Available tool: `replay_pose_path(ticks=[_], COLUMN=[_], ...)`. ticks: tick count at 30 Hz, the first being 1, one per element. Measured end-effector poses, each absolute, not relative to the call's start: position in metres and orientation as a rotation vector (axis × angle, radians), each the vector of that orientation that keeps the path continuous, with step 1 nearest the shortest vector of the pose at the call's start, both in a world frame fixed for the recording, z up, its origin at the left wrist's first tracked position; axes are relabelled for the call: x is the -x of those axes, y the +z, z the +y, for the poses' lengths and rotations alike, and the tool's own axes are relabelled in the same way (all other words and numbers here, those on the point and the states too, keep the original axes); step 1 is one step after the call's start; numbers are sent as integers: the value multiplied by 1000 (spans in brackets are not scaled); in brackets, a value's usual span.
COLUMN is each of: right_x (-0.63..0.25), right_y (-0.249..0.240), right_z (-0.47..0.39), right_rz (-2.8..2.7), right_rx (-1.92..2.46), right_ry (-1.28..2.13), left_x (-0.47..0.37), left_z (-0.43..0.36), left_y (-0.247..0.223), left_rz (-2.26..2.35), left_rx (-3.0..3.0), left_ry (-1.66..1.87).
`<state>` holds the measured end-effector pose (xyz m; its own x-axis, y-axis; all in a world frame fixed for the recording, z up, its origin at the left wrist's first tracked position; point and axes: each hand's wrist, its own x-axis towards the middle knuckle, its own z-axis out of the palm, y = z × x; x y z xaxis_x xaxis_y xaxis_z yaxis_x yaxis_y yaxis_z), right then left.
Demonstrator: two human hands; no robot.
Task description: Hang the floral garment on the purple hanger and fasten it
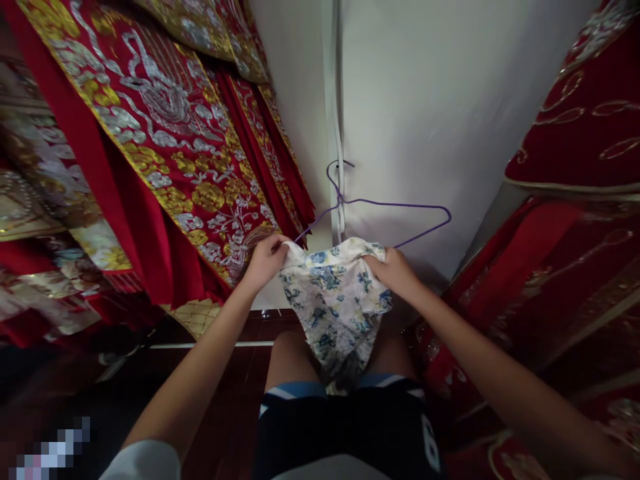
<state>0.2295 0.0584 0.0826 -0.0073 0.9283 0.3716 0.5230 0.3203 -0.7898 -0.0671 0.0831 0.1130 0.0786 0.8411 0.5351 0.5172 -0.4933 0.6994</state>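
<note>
In the head view, the floral cloth (pixel 333 307) hangs at the centre of the frame, its top edge pinched by the left hand (pixel 267 261) and the right hand (pixel 393 270). Just above is a purple hanger (pixel 400 204); red embroidered garments (pixel 173 113) fill the upper left.

Garment (pixel 333 300): white, printed with blue and green flowers, creased; upper edge held spread sideways between left hand (pixel 267 259) and right hand (pixel 393 268), lower part left hanging, narrowed toward bottom. Hanger (pixel 400 205): thin, purple, hung by hook just beyond garment, tilted in view, lower bar partly hidden.
</note>
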Motion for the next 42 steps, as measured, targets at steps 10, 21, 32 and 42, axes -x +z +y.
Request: replay_pose_path(ticks=[10,21,32,42], right_x=[-228,-313,-324,-349], right_y=[74,103,124,150], right_z=[54,95,112,76], right_rz=[-1736,-1605,-1705,-1560], right_rx=[1235,1489,1473,1392], right_ry=[623,137,159,1062], left_x=[17,16,19,80], left_z=[99,88,87,91], left_y=[142,147,143,117], left_rz=[1287,1385,1430,1553], left_rx=[-2187,-2341,-2394,-2158], left_ry=[1423,1316,1353,1537])
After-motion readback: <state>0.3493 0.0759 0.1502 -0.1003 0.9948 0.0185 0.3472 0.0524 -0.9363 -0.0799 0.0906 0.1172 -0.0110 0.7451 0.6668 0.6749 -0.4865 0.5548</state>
